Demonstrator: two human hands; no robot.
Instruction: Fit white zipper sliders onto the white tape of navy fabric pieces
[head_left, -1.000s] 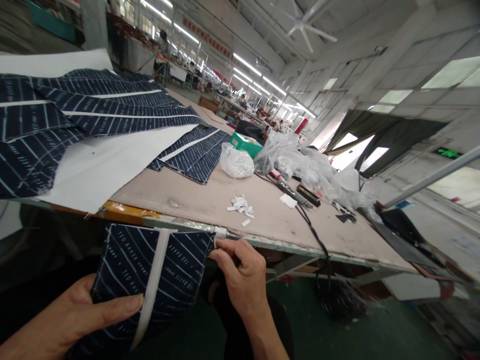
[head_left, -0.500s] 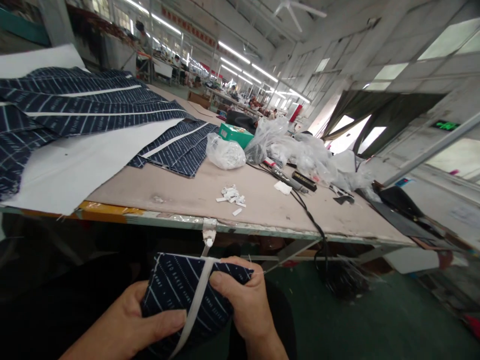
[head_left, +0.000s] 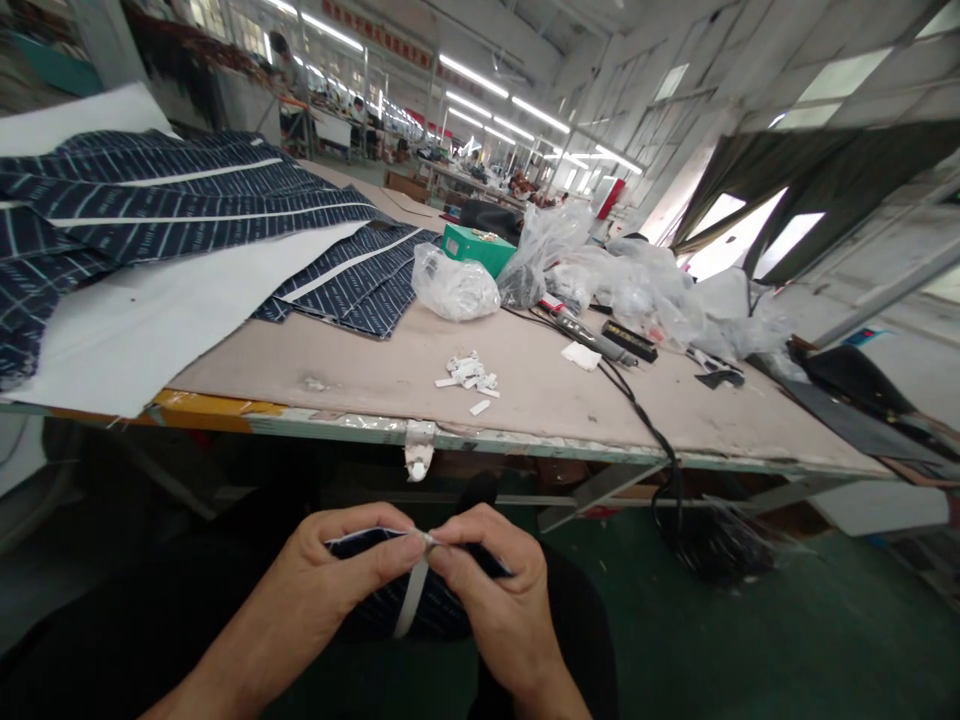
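Both my hands are below the table's front edge, over my lap. My left hand and my right hand pinch together on a small navy striped fabric piece that carries a white strip. Their fingertips meet at the top end of the strip. The fabric lies nearly flat and is mostly hidden under my fingers. A short stub of white tape hangs from the table edge just above my hands.
More navy striped fabric panels lie on white paper at the table's left. Small white tags, clear plastic bags, a green box and a black corded tool sit further back. Green floor lies to the right.
The fabric piece has come down from the table edge to my lap and tipped flat. My left hand has moved from its lower side up to the strip's top, meeting my right fingers.
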